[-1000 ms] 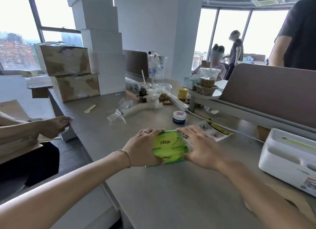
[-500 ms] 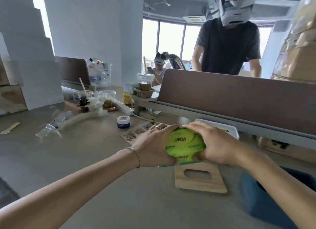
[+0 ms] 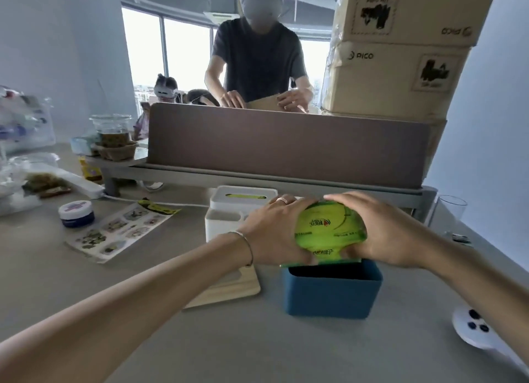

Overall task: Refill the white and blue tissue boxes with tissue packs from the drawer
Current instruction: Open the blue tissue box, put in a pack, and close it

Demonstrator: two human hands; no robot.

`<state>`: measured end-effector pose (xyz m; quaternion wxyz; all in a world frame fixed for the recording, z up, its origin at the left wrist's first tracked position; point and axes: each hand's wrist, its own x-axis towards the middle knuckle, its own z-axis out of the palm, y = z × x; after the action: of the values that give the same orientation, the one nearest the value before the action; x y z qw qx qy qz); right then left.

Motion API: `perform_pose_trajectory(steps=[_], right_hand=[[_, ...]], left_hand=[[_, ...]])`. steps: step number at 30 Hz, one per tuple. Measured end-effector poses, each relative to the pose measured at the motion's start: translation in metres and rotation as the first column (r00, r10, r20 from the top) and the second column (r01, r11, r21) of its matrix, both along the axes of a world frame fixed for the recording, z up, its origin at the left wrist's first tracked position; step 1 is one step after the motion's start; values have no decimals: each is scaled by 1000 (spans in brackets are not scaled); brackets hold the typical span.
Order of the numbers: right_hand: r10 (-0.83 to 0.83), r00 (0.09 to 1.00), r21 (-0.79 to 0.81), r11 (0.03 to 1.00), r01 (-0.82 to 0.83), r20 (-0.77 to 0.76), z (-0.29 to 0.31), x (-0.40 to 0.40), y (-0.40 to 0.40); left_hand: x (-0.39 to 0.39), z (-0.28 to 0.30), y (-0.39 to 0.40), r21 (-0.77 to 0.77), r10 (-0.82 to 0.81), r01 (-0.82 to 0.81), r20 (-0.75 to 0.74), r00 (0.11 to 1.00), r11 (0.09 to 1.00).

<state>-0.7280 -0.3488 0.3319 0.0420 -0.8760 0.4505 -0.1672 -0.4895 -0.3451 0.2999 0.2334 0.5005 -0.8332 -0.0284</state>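
Both of my hands squeeze a green tissue pack (image 3: 329,231) from the sides, bowing it upward. My left hand (image 3: 274,231) grips its left end and my right hand (image 3: 392,228) its right end. The pack's lower edge sits at the open top of the blue tissue box (image 3: 333,295), which stands lidless on the grey desk. The box's wooden lid (image 3: 229,288) lies flat just left of it, partly under my left wrist. Behind my left hand stands the white tissue box (image 3: 229,211), with green showing through the slot in its lid.
A brown desk divider (image 3: 286,145) runs across behind the boxes, with a person standing beyond it. A sticker sheet (image 3: 120,231) and a small blue jar (image 3: 76,212) lie at the left. A clear glass (image 3: 449,214) stands at the right, with stacked cardboard boxes (image 3: 400,53) above it.
My view swung right along the desk. Both hands carried the green pack rightward, past the wooden lid, to the open top of the blue box.
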Motion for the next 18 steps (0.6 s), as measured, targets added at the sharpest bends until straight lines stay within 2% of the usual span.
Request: perform_pose_trajectory(steps=[5, 12, 18], right_hand=[[-25, 1000, 29, 999, 25, 8, -20, -22, 1], [-33, 997, -1, 999, 33, 65, -18, -27, -5], [-24, 1000, 110, 994, 22, 20, -26, -29, -8]], left_hand=[[-18, -5, -2, 42, -56, 54, 69, 996, 998], [-22, 1, -13, 79, -78, 74, 55, 995, 994], [-23, -11, -6, 169, -86, 70, 92, 992, 983]])
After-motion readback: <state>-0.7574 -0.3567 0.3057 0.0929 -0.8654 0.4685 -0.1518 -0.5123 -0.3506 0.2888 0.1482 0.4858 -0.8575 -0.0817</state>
